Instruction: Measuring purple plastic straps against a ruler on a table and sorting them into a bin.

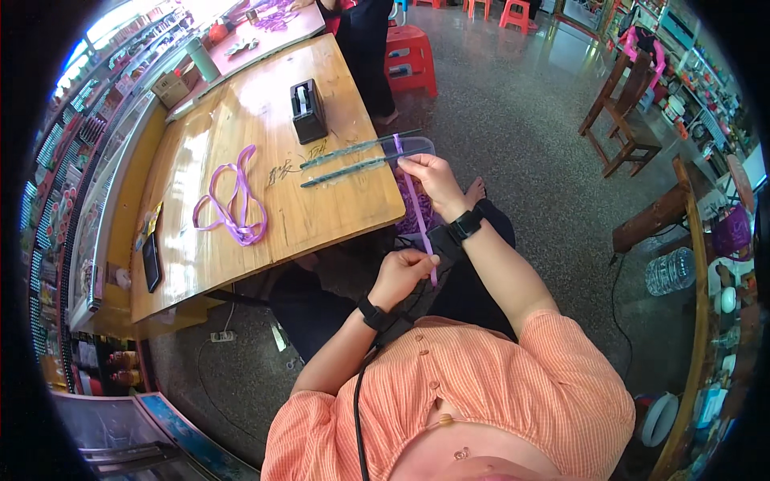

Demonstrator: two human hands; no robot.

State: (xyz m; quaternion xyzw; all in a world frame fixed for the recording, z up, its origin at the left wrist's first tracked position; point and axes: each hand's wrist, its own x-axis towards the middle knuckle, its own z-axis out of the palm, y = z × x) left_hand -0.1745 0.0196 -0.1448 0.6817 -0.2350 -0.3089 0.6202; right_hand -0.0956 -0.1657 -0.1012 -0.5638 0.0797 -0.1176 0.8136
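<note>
A narrow purple ribbon (415,200) runs between my two hands beside the table's right edge. My left hand (403,276) pinches its lower part between thumb and fingertips, with a short tail hanging below. Farther up, my right hand (437,183) is closed with its fingertips on the ribbon, close to the ends of two dark green thin strips (345,171). Those strips lie side by side on the wooden table (321,220) and jut past its edge. A looped purple ribbon (241,208) lies loosely on the tabletop, apart from both hands.
A black tape dispenser (308,112) stands behind the strips. A dark phone (151,262) lies at the table's left. Purple ribbons (415,210) are heaped below the right edge. Another person (367,56) stands beyond, near red stools (410,60). A wooden chair (626,112) is at right.
</note>
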